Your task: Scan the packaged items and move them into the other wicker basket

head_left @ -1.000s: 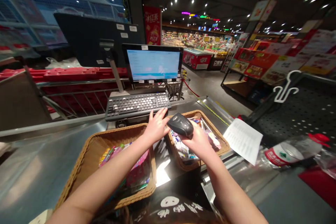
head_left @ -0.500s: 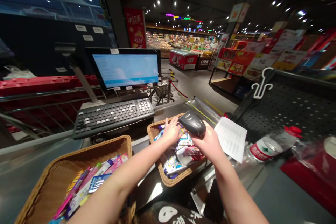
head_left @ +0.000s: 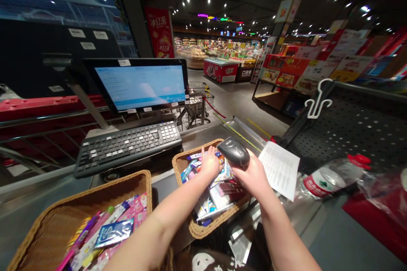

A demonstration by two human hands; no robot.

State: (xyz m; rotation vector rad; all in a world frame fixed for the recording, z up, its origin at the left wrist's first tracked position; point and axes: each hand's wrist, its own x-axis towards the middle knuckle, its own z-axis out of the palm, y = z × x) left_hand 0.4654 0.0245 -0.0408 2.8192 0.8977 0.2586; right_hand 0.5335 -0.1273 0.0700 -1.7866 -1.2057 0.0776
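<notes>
My L: rect. wicker basket (head_left: 47, 239), long plastic kbd (head_left: 127, 146) behind; R of it, 2nd wicker basket (head_left: 204, 231), then rect. paper sheet (head_left: 280, 166).

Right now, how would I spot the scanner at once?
Start at the lit monitor, then look right and down to the wicker basket of packets. Above it, the right hand grips the scanner. It is plain, dark and rounded, unlike the colourful packets below.

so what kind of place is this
Most likely a supermarket checkout: the right hand holds what looks like a barcode scanner, a lit monitor stands behind a keyboard, and a display of packaged goods rises in the background.
</notes>
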